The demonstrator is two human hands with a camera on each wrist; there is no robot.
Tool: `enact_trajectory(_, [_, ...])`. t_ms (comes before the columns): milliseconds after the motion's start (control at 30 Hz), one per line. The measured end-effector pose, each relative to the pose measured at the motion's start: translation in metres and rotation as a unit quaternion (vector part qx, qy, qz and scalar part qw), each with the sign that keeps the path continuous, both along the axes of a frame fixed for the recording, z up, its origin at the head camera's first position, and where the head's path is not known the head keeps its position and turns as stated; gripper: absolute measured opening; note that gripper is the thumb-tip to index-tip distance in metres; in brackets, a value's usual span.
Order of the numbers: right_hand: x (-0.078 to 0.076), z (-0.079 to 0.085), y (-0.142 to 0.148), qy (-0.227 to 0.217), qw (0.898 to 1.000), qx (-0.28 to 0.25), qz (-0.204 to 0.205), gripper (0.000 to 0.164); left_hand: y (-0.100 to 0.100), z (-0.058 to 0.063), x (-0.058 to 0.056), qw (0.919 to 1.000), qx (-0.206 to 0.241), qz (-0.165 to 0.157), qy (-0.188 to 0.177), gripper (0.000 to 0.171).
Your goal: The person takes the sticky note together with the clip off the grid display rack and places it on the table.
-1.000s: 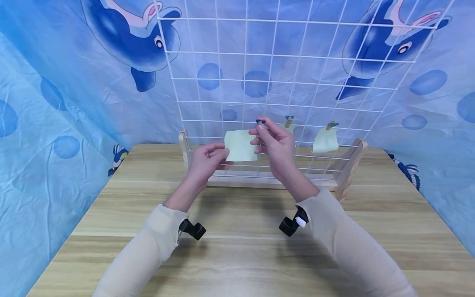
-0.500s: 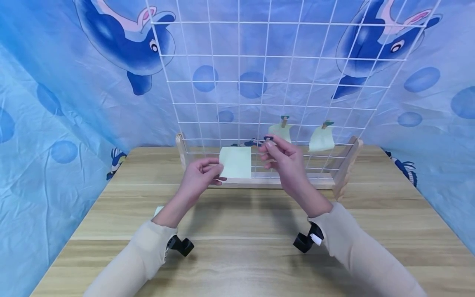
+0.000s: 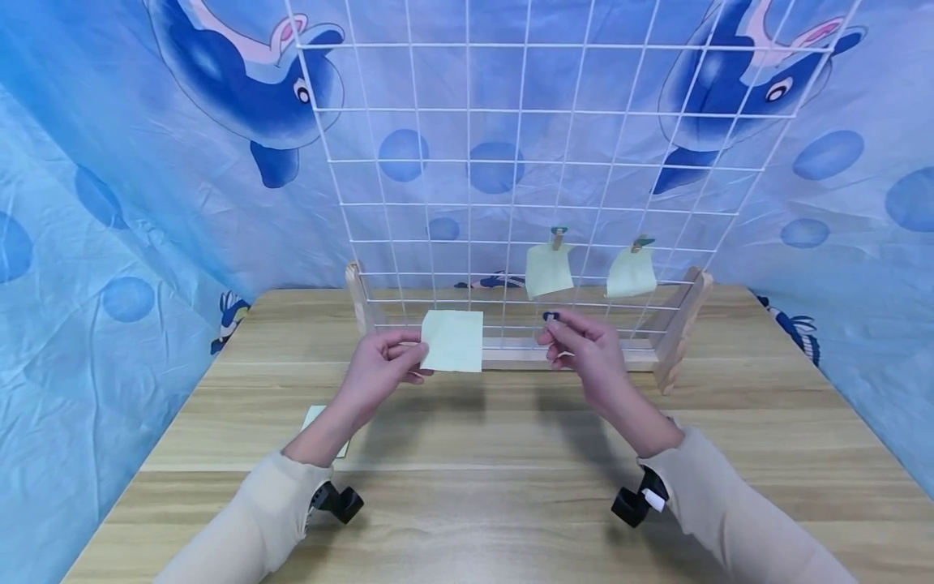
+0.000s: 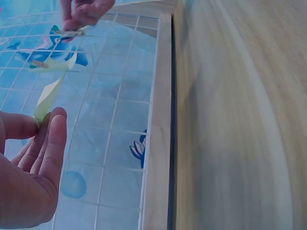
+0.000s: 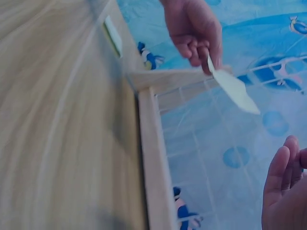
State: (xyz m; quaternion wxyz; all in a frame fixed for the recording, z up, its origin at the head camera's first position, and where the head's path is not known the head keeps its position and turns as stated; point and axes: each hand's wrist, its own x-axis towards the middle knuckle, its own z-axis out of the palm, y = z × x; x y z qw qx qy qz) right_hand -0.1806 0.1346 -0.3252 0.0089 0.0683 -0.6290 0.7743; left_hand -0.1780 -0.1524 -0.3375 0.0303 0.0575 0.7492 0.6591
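Observation:
My left hand [image 3: 387, 362] pinches a pale green square sticky note [image 3: 456, 342] by its left edge, in front of the wire grid's [image 3: 469, 161] lower part. In the left wrist view the note [image 4: 48, 98] appears nearly edge-on between thumb and fingers. To the right, my right hand [image 3: 587, 353] pinches a small clip with a dark top [image 3: 550, 316], apart from the note. Two similar notes, a nearer one [image 3: 549, 270] and one farther right [image 3: 631, 274], hang from the grid by wooden clothespins with green tops [image 3: 559, 237].
The grid stands in a wooden base [image 3: 496, 357] with side supports [image 3: 682, 328] on the wood-grain table [image 3: 467, 503]. A stack of pale green notes [image 3: 315, 415] lies partly under my left forearm. Blue dolphin-print cloth [image 3: 109, 243] surrounds the table.
Both hands have drawn down and back from the grid and moved apart, the left carrying the note and the right the clip. The hanging note near the right hand is now uncovered.

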Motion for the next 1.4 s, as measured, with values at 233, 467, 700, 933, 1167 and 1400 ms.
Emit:
enact_trajectory(233, [0.002, -0.017, 0.021, -0.044, 0.999, 0.016, 0.001, 0.013, -0.011, -0.006, 0.006, 0.9998, -0.019, 0.006, -0.004, 0.032])
enact_trajectory(467, [0.006, -0.03, 0.043, -0.078, 0.997, 0.023, -0.003, 0.014, -0.024, -0.013, 0.009, 0.9997, -0.022, 0.0, -0.01, 0.033])
enact_trajectory(700, [0.011, -0.047, 0.068, -0.095, 0.994, 0.056, 0.002, 0.013, -0.046, -0.017, 0.015, 0.9981, -0.049, -0.021, -0.031, 0.038])
enact_trajectory(933, [0.019, -0.056, 0.093, -0.109, 0.989, 0.095, 0.01, 0.006, -0.062, -0.023, 0.019, 0.9961, -0.07, -0.019, -0.05, 0.045])
enact_trajectory(1167, [0.027, -0.062, 0.11, -0.13, 0.984, 0.124, 0.013, 0.016, -0.072, -0.033, 0.023, 0.994, -0.087, -0.011, -0.065, 0.044])
enact_trajectory(1400, [0.03, -0.064, 0.123, -0.138, 0.978, 0.153, 0.022, 0.03, -0.075, -0.043, 0.027, 0.9925, -0.094, -0.006, -0.078, 0.043])
